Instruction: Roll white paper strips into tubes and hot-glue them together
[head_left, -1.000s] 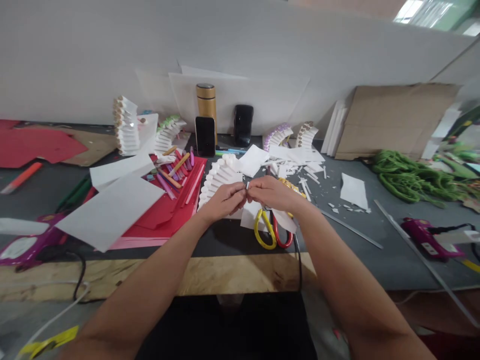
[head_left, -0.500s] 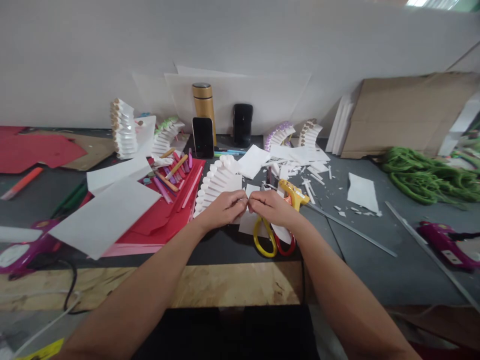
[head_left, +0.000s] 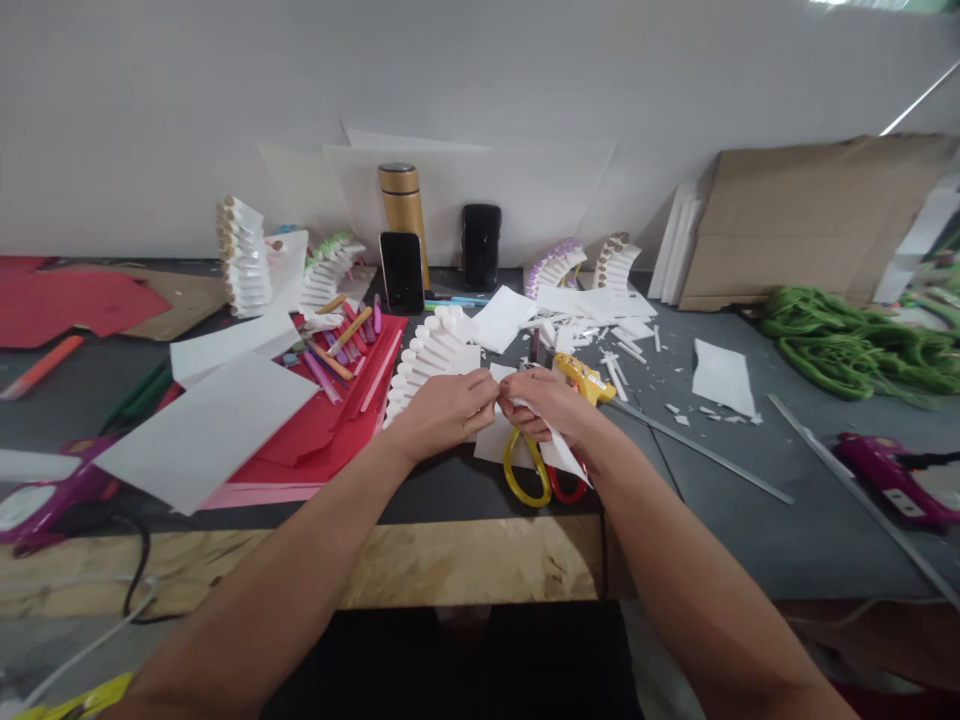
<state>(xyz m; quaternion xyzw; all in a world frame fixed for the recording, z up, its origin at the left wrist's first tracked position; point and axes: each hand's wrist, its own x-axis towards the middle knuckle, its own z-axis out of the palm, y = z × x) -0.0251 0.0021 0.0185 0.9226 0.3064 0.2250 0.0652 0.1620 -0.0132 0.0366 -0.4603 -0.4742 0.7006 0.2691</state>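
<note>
"Beyond both hands, what takes up the most room?"

"Mainly a pale wall (head_left: 480,80). Below it, a dark table (head_left: 735,530) spreads to either side of the hands. Brown cardboard (head_left: 810,220) leans far past the right hand (head_left: 544,402), with a heap of green cord (head_left: 844,345) in front."

"And closer in?"

"Just beyond the left hand (head_left: 450,412) lies a fan of white paper rolls (head_left: 420,365). Scissors (head_left: 546,478) lie on the near side of the hands, and a yellow glue gun (head_left: 581,378) just past the right one."

"How are the hands?"

"Close together, fingertips meeting. The right pinches a white sheet (head_left: 562,448), its loose end trailing back beneath the palm. The left's fingers are drawn in; whether they grip paper too, I can't tell."

"How would you do it well?"

"Pinch lightly near the edge to avoid creases, work both fingertips evenly, and keep stray scraps (head_left: 679,416), right of the right hand, off the sheet."
</note>
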